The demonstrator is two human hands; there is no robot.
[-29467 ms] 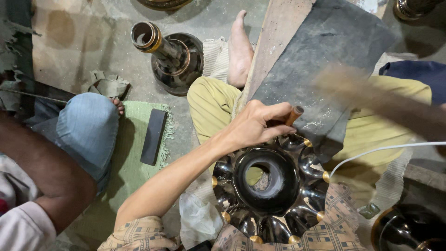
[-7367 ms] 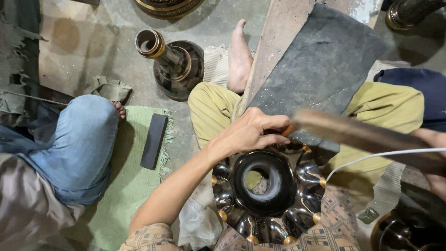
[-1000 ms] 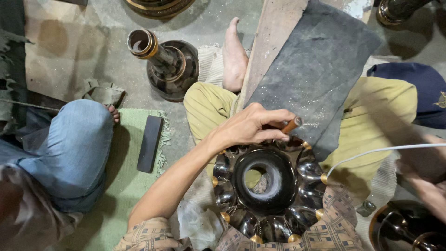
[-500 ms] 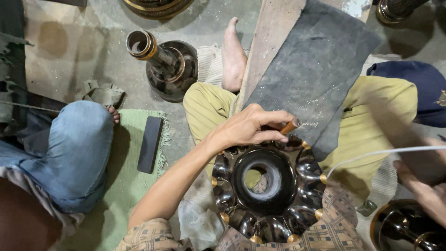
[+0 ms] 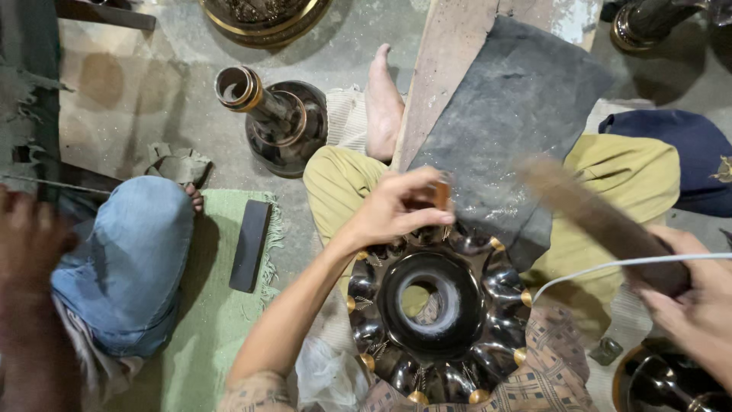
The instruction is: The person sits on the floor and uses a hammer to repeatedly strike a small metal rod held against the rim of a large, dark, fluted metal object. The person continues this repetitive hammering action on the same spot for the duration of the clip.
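The left hand (image 5: 396, 207) pinches a small brown-tipped tool (image 5: 441, 195), fingers closed on it, its point down at the top rim of a black lobed ring (image 5: 435, 305). The ring lies just below that hand, across the lap, gold studs around its edge. The right hand (image 5: 698, 294) is wrapped round the end of a wooden stick (image 5: 595, 221), which blurs and slants up toward the left hand. A white cord (image 5: 610, 267) runs across beneath the stick. Beyond the left hand, a grey slab (image 5: 511, 122) leans on a plank (image 5: 450, 69). Left of it, well apart, a dark vase (image 5: 278, 118) stands on the floor, a black block (image 5: 250, 244) on a green mat (image 5: 206, 336), and another person's knee in jeans (image 5: 126, 259).
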